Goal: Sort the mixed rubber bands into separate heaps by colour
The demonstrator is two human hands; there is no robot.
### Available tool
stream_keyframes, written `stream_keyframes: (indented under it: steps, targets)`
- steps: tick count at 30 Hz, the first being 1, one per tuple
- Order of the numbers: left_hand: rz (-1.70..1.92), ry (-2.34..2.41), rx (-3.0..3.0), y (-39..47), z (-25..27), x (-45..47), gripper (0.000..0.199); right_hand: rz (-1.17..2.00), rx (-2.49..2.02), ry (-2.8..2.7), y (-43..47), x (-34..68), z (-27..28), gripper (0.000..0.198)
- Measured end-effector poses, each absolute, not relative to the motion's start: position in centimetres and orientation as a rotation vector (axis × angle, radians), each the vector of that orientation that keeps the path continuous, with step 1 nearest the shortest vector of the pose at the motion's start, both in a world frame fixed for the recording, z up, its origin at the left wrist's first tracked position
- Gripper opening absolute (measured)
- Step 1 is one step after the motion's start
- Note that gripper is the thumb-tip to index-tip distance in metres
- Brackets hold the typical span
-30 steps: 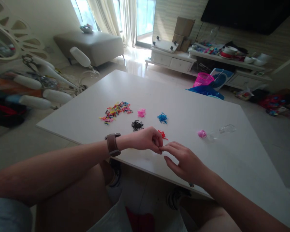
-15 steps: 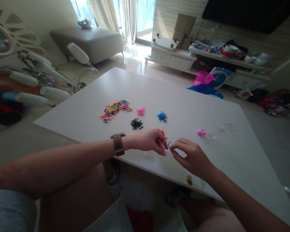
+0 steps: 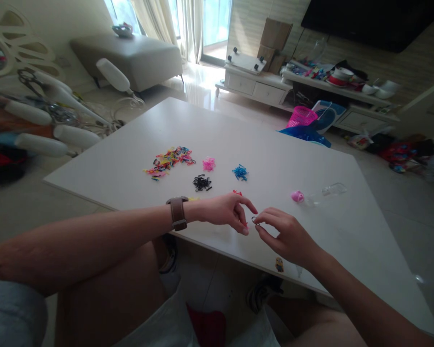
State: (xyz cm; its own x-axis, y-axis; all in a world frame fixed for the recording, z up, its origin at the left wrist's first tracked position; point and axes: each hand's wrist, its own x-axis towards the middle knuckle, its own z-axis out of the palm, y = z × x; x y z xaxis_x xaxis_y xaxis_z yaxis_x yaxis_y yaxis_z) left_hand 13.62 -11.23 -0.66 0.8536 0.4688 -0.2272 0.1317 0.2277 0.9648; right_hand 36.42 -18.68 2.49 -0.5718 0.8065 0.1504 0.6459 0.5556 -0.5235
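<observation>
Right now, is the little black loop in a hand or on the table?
In the right hand: the black loop pokes out from its fingertips.

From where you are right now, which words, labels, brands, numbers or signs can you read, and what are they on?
None can be read.
Television: any brand mark is too small and dark to read.
Wristwatch: its dial is tilted too far to read.
Yellow cartoon figure: too small to show any lettering.

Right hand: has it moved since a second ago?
Yes: judged against the blue pile, the right hand has shifted to the picture's right.
</observation>
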Motion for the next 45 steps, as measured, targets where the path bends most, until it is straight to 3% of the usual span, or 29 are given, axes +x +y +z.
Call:
stream_keyframes:
  steps: [8, 13, 36, 45]
  targets:
    - [0.214, 0.511, 1.342, -11.4, -0.7, 13.9, 0.058, 0.641, -1.024, -2.495, -18.7, 36.0, 2.9, 0.02]
    - [0.191, 0.497, 1.356, -11.5, -0.6, 14.1, 0.053, 0.601, -0.961, -2.521, -18.4, 35.6, 2.5, 0.009]
    - [0.197, 0.462, 1.324, -10.3, 0.0, 13.3, 0.026, 0.531, -0.94, -2.507, -18.0, 35.2, 2.9, 0.011]
    - [0.26, 0.73, 1.637, -6.6, 1.4, 11.1, 0.016, 0.39, -0.94, -2.412, -18.2, 35.3, 2.9, 0.009]
